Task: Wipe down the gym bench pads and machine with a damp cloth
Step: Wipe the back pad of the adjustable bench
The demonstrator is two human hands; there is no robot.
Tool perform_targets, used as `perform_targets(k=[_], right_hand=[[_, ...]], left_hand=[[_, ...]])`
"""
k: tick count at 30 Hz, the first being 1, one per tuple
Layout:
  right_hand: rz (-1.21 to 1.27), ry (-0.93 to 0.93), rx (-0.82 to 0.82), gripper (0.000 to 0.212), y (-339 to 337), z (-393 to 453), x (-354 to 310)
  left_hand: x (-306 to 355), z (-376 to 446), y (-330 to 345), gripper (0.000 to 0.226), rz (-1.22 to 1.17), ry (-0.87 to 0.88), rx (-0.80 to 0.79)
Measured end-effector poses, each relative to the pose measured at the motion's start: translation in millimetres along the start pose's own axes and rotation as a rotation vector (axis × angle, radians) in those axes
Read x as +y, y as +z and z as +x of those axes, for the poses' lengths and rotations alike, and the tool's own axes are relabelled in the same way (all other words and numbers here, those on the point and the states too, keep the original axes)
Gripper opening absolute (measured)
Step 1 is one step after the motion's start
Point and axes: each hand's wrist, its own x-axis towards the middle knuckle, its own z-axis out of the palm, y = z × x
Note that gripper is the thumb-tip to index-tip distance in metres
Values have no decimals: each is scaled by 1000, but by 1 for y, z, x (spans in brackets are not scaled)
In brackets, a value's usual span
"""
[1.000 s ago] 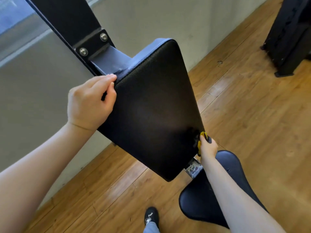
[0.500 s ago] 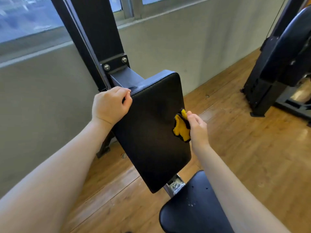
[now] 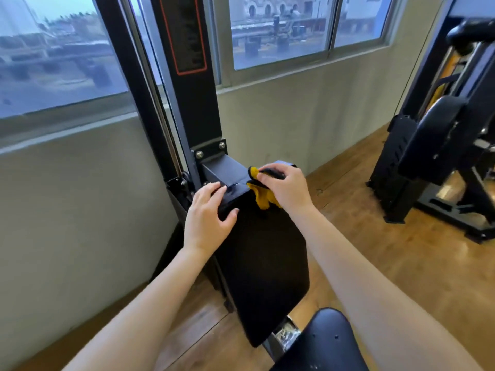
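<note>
A black upright back pad [image 3: 265,266] is fixed by a bracket to the machine's black post [image 3: 187,76]. My left hand [image 3: 207,218] rests on the pad's top left corner, fingers spread over the top edge and thumb on the front face. At the top edge, my right hand [image 3: 288,190] grips a yellow and black cloth [image 3: 263,195] and presses it against the pad. The black seat pad [image 3: 321,344] shows at the bottom, below the back pad.
A beige wall with windows runs behind the machine. Another black gym machine [image 3: 442,145] stands on the wooden floor [image 3: 388,263] at the right. A metal adjuster [image 3: 284,334] joins the back pad and the seat.
My right hand has carried the cloth from the pad's lower right edge up to its top edge. My left hand has loosened from a grip to a flat hold. The view has tilted upward.
</note>
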Motion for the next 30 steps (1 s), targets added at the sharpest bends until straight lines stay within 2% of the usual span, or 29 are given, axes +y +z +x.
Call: perform_targets(k=[2,4,5,7,9,12,14,16,19,22,24,26,28,30], right_hand=[[-103,2,-37,7,4,7,-10],[-193,-27,-62,11,12,13,-20],[-234,-49,-83,13,20,16,-24],[-366,-108,-163,17,43,21,-32],[-572,-205,-307,16,74,20,-32],[-872,-448,-468,21,99,0,-23],[-837,-518,-440,21,86,0,-12],[-745,-495,-391,19,64,9,-2],[-781,-385,-274,15,31,34,16],[-736,-239,-201,14,15,57,18],[-596,-186,-225,14,27,55,2],[-460,-210,-350,14,49,40,-15],[-485,-281,-495,7,66,22,-20],[-537,-272,-523,4,63,27,-15]], left_hand=[[-2,-6,-7,79,-68,-227,-27],[-5,-9,-9,92,-119,-450,-85],[-6,-10,-9,91,-162,-528,-117],[-3,-7,-9,75,-294,-665,-134],[1,-1,-10,59,-336,-745,-151],[8,2,-16,40,-194,-697,-248],[10,4,-19,33,-204,-703,-233],[11,2,-21,50,-269,-732,-200],[15,-2,-20,83,-290,-689,-171],[22,0,-25,71,-338,-646,-130],[24,3,-27,66,-357,-672,-125],[24,4,-28,62,-348,-691,-134],[22,5,-29,55,-337,-685,-158],[22,5,-33,59,-325,-683,-183]])
